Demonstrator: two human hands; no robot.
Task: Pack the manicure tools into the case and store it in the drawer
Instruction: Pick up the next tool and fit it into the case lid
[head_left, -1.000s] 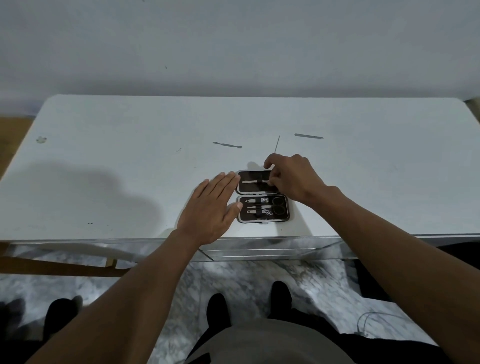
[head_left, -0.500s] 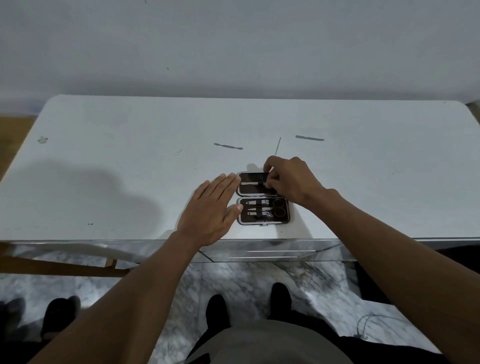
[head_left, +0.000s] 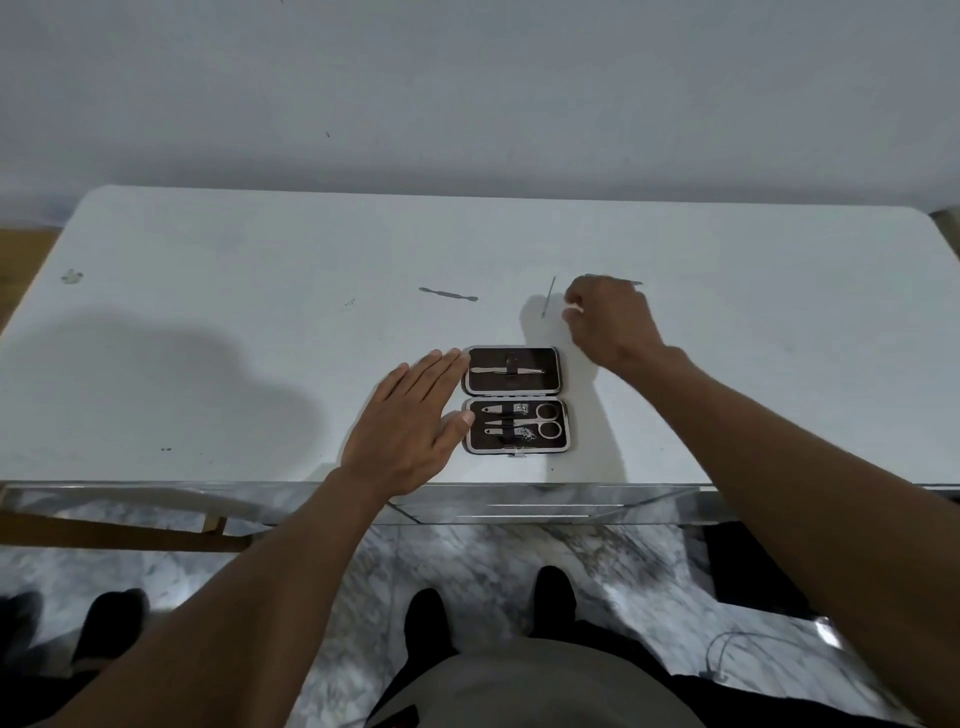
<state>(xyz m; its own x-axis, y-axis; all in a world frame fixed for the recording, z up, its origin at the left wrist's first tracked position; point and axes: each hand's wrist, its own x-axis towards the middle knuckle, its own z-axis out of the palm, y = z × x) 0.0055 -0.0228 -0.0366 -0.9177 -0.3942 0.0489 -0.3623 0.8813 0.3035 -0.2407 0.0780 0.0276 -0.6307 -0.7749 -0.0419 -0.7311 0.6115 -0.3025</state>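
Note:
An open dark manicure case (head_left: 550, 387) lies near the table's front edge. Its far half holds tweezers (head_left: 506, 370) under a strap; its near half holds small scissors (head_left: 545, 421) and other tools. My left hand (head_left: 410, 423) rests flat on the table, fingers touching the case's left side. My right hand (head_left: 608, 322) hovers beyond the case with fingers curled and apart, holding nothing. It sits just right of a thin needle-like tool (head_left: 548, 296) and covers most of a flat metal tool (head_left: 635, 282). A cuticle pusher (head_left: 448, 294) lies farther left.
The white table (head_left: 208, 332) stands against a pale wall. A mirrored drawer front (head_left: 519, 506) runs under the front edge. Below are a marble floor, my shoes (head_left: 556, 597), and a cable (head_left: 727, 654) at the right.
My right hand left the case's far half and moved away and right toward the loose tools. The tweezers now lie strapped in the case. My left hand stayed put.

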